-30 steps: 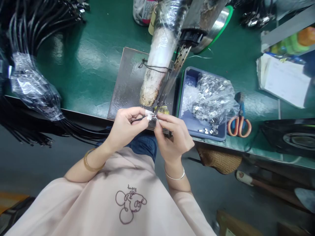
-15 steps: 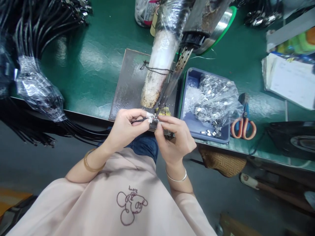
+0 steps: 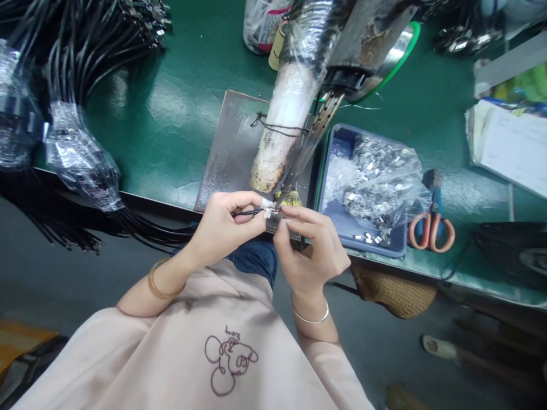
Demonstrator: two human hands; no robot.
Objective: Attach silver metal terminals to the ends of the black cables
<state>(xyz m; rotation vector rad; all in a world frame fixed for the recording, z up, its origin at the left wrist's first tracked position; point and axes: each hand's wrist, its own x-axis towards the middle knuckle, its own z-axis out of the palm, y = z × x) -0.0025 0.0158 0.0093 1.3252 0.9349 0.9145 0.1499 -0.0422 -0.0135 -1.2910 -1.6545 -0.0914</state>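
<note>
My left hand [image 3: 226, 222] pinches the end of a thin black cord [image 3: 248, 212] at the bench's front edge. My right hand [image 3: 310, 245] meets it fingertip to fingertip, pinching a small silver metal clip [image 3: 270, 213] at the cord's end. Both hands sit just below the tip of a machine's metal arm [image 3: 305, 151] and a plastic-wrapped cylinder [image 3: 284, 122] on a dark metal plate [image 3: 228, 151]. The cord trails left toward a bundle of black cords [image 3: 141, 228].
A blue tray [image 3: 337, 225] holds a clear bag of silver clips [image 3: 378, 179] right of my hands. Orange-handled scissors [image 3: 431, 228] lie beyond it. Bagged black cord bundles [image 3: 81, 159] hang off the green bench [image 3: 171, 97] at left. Papers [image 3: 510, 145] lie far right.
The hands stay together on the cord end and clip, with fingertips shifting slightly. The view has drifted, so everything sits a little lower and to the right.
</note>
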